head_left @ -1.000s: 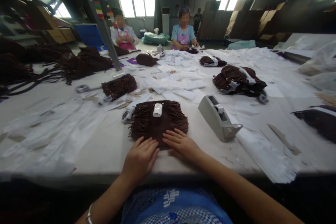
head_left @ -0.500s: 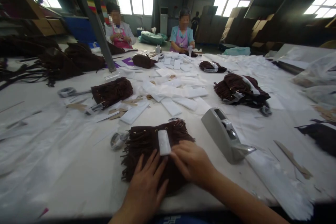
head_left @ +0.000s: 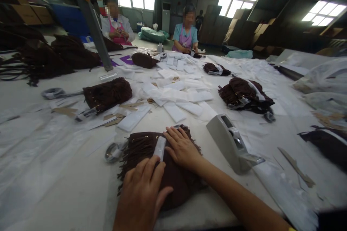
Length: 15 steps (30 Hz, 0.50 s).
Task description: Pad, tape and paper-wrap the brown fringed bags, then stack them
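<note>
A dark brown fringed bag point(head_left: 176, 187) with small gold eyelets lies flat on the table in front of me. On its upper middle rests a narrow white wrapped strip point(head_left: 160, 146), tilted to the right at its top. My left hand point(head_left: 142, 187) lies over the bag's lower left with thumb apart, its fingertips touching the strip's lower end. Flat on the bag right of the strip is my right hand point(head_left: 183, 148), fingers stretched out. A wrapped coiled strap point(head_left: 112, 152) sits at the bag's left edge. The palm side of both hands is hidden.
A grey tape dispenser point(head_left: 225, 140) stands close on the right. Brown fringed bags point(head_left: 108, 94) and white wrapped strips point(head_left: 173, 112) are spread beyond. A metal post point(head_left: 92, 25) rises at left. Two people point(head_left: 185, 36) sit across the table. Clear plastic point(head_left: 287, 191) lies at right.
My right hand has gone from a bent-finger hold at the strip's lower end to flat, up beside its top. My left hand has shifted onto the strip's lower end. The strip's tilt has changed.
</note>
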Motion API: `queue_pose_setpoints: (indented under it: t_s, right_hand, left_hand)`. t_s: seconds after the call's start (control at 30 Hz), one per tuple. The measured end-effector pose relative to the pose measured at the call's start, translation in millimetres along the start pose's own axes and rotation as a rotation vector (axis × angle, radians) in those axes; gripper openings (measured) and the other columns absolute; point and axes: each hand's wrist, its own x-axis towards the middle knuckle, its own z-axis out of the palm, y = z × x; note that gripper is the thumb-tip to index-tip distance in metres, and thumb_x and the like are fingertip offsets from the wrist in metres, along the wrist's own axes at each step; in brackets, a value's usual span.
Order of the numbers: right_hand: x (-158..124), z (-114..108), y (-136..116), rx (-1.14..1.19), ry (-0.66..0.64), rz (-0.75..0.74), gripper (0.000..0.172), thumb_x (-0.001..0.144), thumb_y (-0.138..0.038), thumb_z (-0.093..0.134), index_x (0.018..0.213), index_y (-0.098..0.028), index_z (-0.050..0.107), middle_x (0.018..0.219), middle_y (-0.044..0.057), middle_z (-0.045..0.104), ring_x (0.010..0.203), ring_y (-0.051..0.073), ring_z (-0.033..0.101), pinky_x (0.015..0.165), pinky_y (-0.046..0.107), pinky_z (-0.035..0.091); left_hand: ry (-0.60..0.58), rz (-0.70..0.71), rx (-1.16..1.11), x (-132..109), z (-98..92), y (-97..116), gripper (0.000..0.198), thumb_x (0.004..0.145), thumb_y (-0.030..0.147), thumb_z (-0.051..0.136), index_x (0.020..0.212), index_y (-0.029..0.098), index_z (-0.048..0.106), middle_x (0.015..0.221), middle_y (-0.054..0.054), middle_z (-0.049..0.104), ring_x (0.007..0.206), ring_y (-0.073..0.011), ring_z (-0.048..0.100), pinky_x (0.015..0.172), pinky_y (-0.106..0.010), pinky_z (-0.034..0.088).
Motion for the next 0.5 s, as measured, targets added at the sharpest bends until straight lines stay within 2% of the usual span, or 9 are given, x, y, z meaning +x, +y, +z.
queue_pose_setpoints:
  t_s: [0.07, 0.13, 0.2, 0.27, 0.37, 0.43, 0.5]
  right_hand:
    - [-1.0, 1.6, 0.8, 0.007, 0.000, -0.001, 0.053, 0.098, -0.036, 0.046, 0.147, -0.018, 0.042, 0.157, 0.011, 0.034, 0.147, 0.026, 0.027, 0.122, 0.049, 0.019]
    - [-2.0, 1.8, 2.5, 0.019, -0.010, -0.006, 0.052, 0.098, -0.034, 0.046, 0.148, -0.018, 0.042, 0.158, 0.011, 0.033, 0.148, 0.025, 0.026, 0.123, 0.048, 0.017]
    - [-1.4, -3.3, 6.2, 0.047, -0.038, -0.017, 0.054, 0.097, -0.032, 0.048, 0.149, -0.017, 0.041, 0.158, 0.012, 0.033, 0.147, 0.025, 0.027, 0.123, 0.047, 0.017]
    - [2.5, -15.9, 13.3, 0.104, -0.106, -0.061, 0.059, 0.093, -0.033, 0.057, 0.148, -0.017, 0.043, 0.158, 0.013, 0.033, 0.146, 0.028, 0.030, 0.121, 0.047, 0.021]
    - [17.1, -44.3, 31.1, 0.251, -0.213, -0.130, 0.052, 0.088, -0.032, 0.064, 0.138, -0.021, 0.056, 0.150, 0.010, 0.047, 0.136, 0.026, 0.047, 0.114, 0.038, 0.036]
    - [32.4, -62.2, 46.9, 0.267, -0.203, -0.043, 0.039, 0.092, -0.029, 0.058, 0.130, -0.023, 0.063, 0.135, 0.006, 0.062, 0.123, 0.020, 0.059, 0.107, 0.029, 0.043]
    - [50.3, -74.6, 65.2, 0.140, -0.166, 0.152, 0.034, 0.096, -0.027, 0.053, 0.126, -0.023, 0.067, 0.124, 0.004, 0.070, 0.115, 0.017, 0.064, 0.101, 0.025, 0.046]
  left_hand:
    - [0.031, 0.039, 0.012, 11.1, 5.9, 1.5, 0.063, 0.080, 0.048, 0.069, 0.137, 0.026, 0.053, 0.149, -0.012, 0.048, 0.133, -0.0384, 0.045, 0.104, -0.055, 0.039]
    - [0.038, 0.118, 0.034, 16.6, 21.1, 3.8, 0.076, 0.081, 0.050, 0.067, 0.148, 0.023, 0.041, 0.155, -0.014, 0.038, 0.142, -0.0383, 0.033, 0.108, -0.056, 0.036]
    - [0.019, 0.204, 0.054, 15.3, 39.8, 5.7, 0.075, 0.087, 0.051, 0.059, 0.151, 0.020, 0.035, 0.156, -0.015, 0.038, 0.144, -0.0351, 0.032, 0.107, -0.053, 0.040]
    - [-0.005, 0.233, 0.077, 10.0, 54.3, 6.1, 0.072, 0.091, 0.051, 0.053, 0.152, 0.019, 0.033, 0.156, -0.014, 0.036, 0.145, -0.0337, 0.031, 0.107, -0.051, 0.040]
    - [-0.001, 0.226, 0.092, 3.2, 61.4, 4.9, 0.067, 0.093, 0.050, 0.051, 0.152, 0.022, 0.034, 0.159, -0.013, 0.032, 0.146, -0.0336, 0.028, 0.109, -0.052, 0.038]
    - [0.005, 0.234, 0.096, 1.9, 59.8, 4.2, 0.064, 0.094, 0.049, 0.051, 0.151, 0.024, 0.036, 0.159, -0.012, 0.031, 0.147, -0.0334, 0.027, 0.110, -0.053, 0.037]
    - [0.010, 0.240, 0.109, 2.5, 57.8, 3.7, 0.064, 0.093, 0.050, 0.051, 0.150, 0.025, 0.038, 0.159, -0.011, 0.032, 0.146, -0.0336, 0.028, 0.110, -0.052, 0.037]
